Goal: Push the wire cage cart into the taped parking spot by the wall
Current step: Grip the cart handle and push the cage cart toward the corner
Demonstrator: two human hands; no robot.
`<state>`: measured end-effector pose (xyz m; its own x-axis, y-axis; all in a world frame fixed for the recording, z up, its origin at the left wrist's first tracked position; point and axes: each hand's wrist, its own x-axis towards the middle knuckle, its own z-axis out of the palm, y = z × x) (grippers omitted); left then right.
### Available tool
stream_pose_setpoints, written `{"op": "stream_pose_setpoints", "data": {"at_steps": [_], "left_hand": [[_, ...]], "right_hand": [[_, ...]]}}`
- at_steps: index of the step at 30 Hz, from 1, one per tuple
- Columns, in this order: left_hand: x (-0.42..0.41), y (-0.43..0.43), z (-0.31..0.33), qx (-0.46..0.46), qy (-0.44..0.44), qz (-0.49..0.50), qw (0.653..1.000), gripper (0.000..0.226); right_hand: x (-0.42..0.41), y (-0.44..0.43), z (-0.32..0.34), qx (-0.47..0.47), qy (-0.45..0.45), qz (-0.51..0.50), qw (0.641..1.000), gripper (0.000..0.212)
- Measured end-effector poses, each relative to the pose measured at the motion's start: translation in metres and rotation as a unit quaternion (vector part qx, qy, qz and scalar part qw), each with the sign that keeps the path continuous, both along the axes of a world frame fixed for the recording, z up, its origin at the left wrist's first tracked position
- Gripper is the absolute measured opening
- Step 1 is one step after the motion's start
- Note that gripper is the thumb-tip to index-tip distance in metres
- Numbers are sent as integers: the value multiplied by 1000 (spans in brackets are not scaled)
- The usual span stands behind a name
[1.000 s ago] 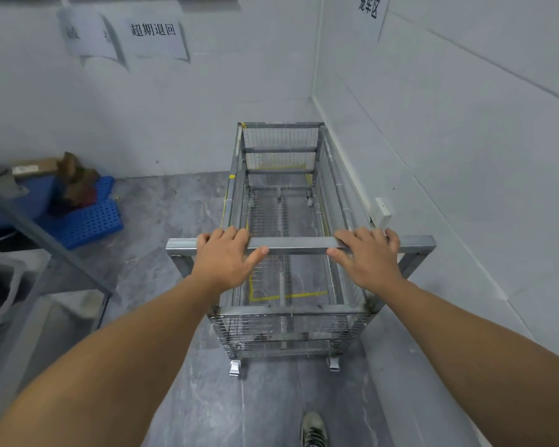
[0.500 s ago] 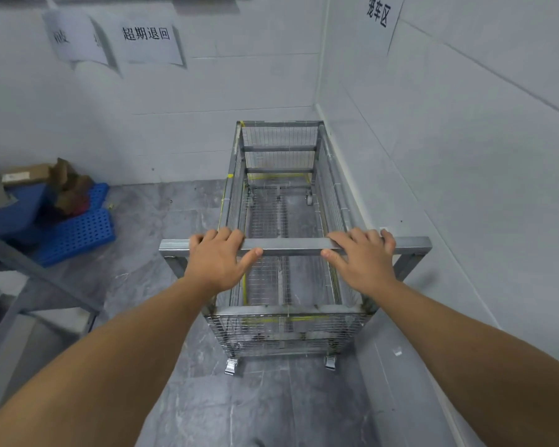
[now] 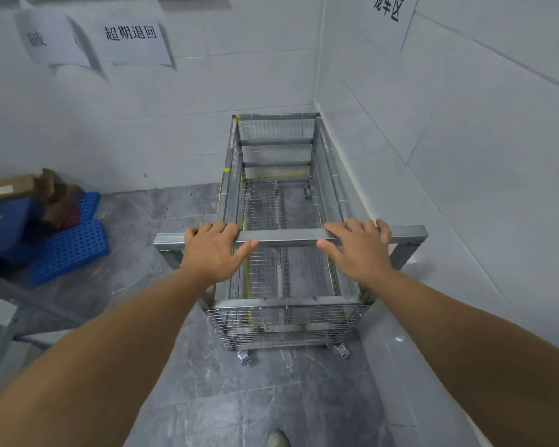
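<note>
**Cart in the corner, both hands on its handle**

The wire cage cart [image 3: 281, 227] stands in the room's corner, its far end at the back wall, its right side along the side wall. Yellow tape [image 3: 246, 279] shows through its mesh floor. Left hand [image 3: 215, 253] and right hand [image 3: 359, 250] curl over the cart's handle bar [image 3: 288, 236], gripping it.
</note>
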<state>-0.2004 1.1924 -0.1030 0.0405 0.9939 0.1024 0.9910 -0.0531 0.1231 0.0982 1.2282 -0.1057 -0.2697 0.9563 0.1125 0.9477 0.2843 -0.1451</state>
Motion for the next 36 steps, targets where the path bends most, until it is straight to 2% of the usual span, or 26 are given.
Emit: {"op": "stream_pose_setpoints", "data": {"at_steps": [6, 13, 36], "left_hand": [[-20, 27, 2, -27, 10, -1, 1000, 72], [-28, 47, 1, -25, 13, -8, 1000, 65], [4, 107, 0, -12, -9, 1, 1000, 65]], "right_hand": [[-21, 24, 1, -6, 7, -6, 1000, 46], [-29, 43, 1, -10, -1, -9, 1000, 47], [4, 114, 3, -10, 3, 19, 1000, 46]]}}
